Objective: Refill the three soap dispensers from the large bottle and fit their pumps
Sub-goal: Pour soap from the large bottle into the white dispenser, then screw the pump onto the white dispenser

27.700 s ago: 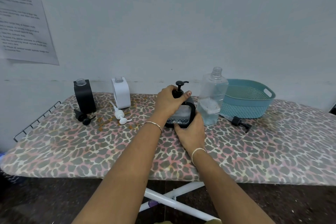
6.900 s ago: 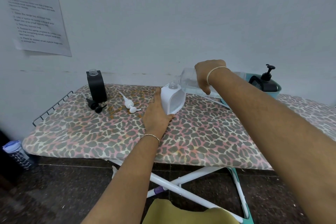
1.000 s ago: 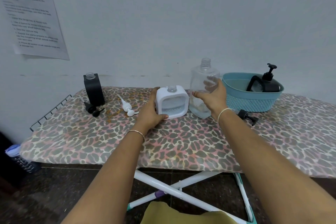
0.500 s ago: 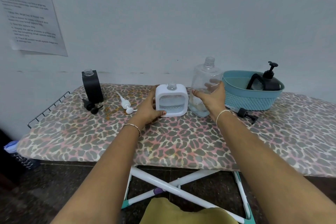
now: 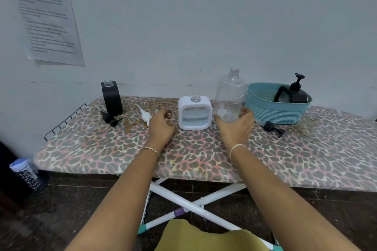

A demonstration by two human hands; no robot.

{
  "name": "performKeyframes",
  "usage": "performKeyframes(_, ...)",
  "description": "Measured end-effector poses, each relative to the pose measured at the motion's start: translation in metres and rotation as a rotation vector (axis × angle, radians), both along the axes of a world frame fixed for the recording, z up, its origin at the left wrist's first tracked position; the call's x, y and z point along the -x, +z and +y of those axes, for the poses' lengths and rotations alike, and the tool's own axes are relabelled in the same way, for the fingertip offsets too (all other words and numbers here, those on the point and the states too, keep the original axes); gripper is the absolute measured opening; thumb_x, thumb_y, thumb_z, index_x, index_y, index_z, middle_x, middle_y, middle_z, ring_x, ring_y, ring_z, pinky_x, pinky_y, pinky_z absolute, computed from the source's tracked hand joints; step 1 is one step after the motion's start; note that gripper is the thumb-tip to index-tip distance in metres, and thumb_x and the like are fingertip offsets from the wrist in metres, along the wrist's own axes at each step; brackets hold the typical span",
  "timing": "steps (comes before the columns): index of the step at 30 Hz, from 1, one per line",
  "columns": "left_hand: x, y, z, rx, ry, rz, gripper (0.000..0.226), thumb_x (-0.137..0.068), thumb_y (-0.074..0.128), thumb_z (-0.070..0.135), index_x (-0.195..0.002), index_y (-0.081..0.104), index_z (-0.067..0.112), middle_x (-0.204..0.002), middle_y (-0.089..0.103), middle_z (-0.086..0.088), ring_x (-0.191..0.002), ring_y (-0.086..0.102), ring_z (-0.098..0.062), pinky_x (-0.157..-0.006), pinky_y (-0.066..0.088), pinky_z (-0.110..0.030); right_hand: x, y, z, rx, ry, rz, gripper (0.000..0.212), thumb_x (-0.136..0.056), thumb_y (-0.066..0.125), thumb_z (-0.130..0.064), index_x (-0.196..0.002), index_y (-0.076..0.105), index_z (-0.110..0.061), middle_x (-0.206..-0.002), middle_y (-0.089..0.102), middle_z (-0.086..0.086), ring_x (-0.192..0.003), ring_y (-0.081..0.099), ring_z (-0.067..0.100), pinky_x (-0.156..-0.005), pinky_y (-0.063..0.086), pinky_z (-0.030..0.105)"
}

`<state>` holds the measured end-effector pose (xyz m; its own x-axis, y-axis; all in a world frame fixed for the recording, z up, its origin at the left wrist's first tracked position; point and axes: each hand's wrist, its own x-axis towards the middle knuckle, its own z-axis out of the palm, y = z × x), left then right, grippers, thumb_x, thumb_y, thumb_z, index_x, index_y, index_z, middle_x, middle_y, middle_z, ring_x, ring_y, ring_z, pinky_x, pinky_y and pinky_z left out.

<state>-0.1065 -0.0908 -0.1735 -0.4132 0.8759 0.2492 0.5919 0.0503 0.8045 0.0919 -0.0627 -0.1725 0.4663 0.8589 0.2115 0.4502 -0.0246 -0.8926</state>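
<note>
The white dispenser stands upright mid-board, neck uncapped, liquid low inside. My left hand hovers just left of it, off it, fingers loosely curled and holding nothing. The white pump lies just beyond that hand. The large clear bottle stands uncapped to the right of the white dispenser. My right hand wraps its base, thumb on one side, fingers on the other. A black dispenser stands at the far left without a pump. Its black pump lies in front.
A teal basket at the back right holds a black dispenser with pump fitted. A black pump cap lies before the basket. The leopard-print ironing board has a wire rack at its left end. A water bottle stands on the floor.
My left hand has let go of the white dispenser and drawn back to the left. My right hand has slid down to the large bottle's base.
</note>
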Motion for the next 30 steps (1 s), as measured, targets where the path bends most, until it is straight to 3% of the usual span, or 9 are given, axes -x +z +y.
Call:
performKeyframes(5,0.021,0.006,-0.017,-0.08,0.078,0.084,0.027,-0.08,0.066,-0.003,-0.104,0.067,0.01,-0.091,0.065,0.0,-0.077,0.06,-0.014,-0.072,0.049,-0.022,0.03,-0.002,-0.022,-0.076,0.116,-0.137,0.083,-0.064,0.082,-0.045,-0.127,0.039,-0.011,-0.126,0.045,0.006,-0.119,0.045,0.025,-0.101,0.038,0.038)
performKeyframes(8,0.038,0.004,-0.023,-0.134,0.137,0.222,0.028,-0.082,0.066,0.001,-0.108,0.067,0.013,-0.102,0.065,-0.004,-0.093,0.059,-0.018,-0.078,0.048,-0.028,0.051,-0.005,-0.027,-0.071,0.167,-0.186,0.091,-0.063,0.082,-0.046,-0.133,0.037,-0.009,-0.131,0.044,0.008,-0.124,0.042,0.026,-0.103,0.037,0.038)
performKeyframes(12,0.059,0.0,-0.022,-0.046,0.18,0.427,0.036,-0.087,0.059,0.002,-0.121,0.06,0.014,-0.121,0.056,-0.011,-0.114,0.045,-0.032,-0.087,0.047,-0.042,0.07,-0.011,-0.028,-0.028,0.175,-0.171,0.113,-0.06,0.084,-0.051,-0.145,0.024,-0.006,-0.141,0.036,0.012,-0.133,0.034,0.029,-0.108,0.035,0.042)
performKeyframes(16,0.073,0.0,-0.017,0.059,0.096,0.736,0.049,-0.084,0.061,-0.001,-0.129,0.055,0.018,-0.131,0.052,-0.008,-0.119,0.045,-0.03,-0.083,0.044,-0.041,0.08,-0.017,-0.027,0.026,0.198,-0.18,0.123,-0.062,0.082,-0.052,-0.15,0.009,-0.005,-0.152,0.024,0.014,-0.141,0.022,0.029,-0.114,0.023,0.04)
performKeyframes(21,0.081,0.005,-0.005,0.25,0.007,0.971,0.058,-0.089,0.059,0.007,-0.14,0.042,0.029,-0.151,0.033,-0.004,-0.137,0.03,-0.027,-0.102,0.035,-0.047,0.081,-0.025,-0.023,0.032,0.239,-0.191,0.124,-0.067,0.082,-0.045,-0.151,0.002,-0.004,-0.156,0.017,0.013,-0.144,0.019,0.027,-0.117,0.019,0.037)
performKeyframes(23,0.084,0.008,0.002,0.32,-0.022,1.0,0.052,-0.093,0.055,0.011,-0.14,0.043,0.031,-0.147,0.038,-0.005,-0.136,0.033,-0.027,-0.103,0.033,-0.046,0.081,-0.026,-0.022,0.04,0.254,-0.193,0.124,-0.068,0.082,-0.043,-0.151,-0.001,-0.004,-0.157,0.015,0.012,-0.145,0.018,0.026,-0.118,0.019,0.036)
performKeyframes(26,0.085,0.008,0.011,0.342,-0.029,1.058,0.037,-0.094,0.053,0.014,-0.128,0.052,0.028,-0.125,0.055,-0.004,-0.12,0.047,-0.026,-0.098,0.039,-0.042,0.082,-0.028,-0.022,0.04,0.26,-0.186,0.123,-0.069,0.081,-0.041,-0.152,-0.003,-0.005,-0.158,0.015,0.012,-0.145,0.019,0.026,-0.118,0.02,0.036)
performKeyframes(30,0.077,0.006,0.017,0.323,-0.026,1.06,0.026,-0.093,0.053,0.013,-0.118,0.058,0.022,-0.112,0.058,-0.006,-0.11,0.052,-0.026,-0.093,0.039,-0.039,0.081,-0.028,-0.022,0.053,0.283,-0.2,0.124,-0.07,0.079,-0.043,-0.152,-0.006,-0.005,-0.159,0.011,0.011,-0.146,0.017,0.025,-0.119,0.018,0.034)
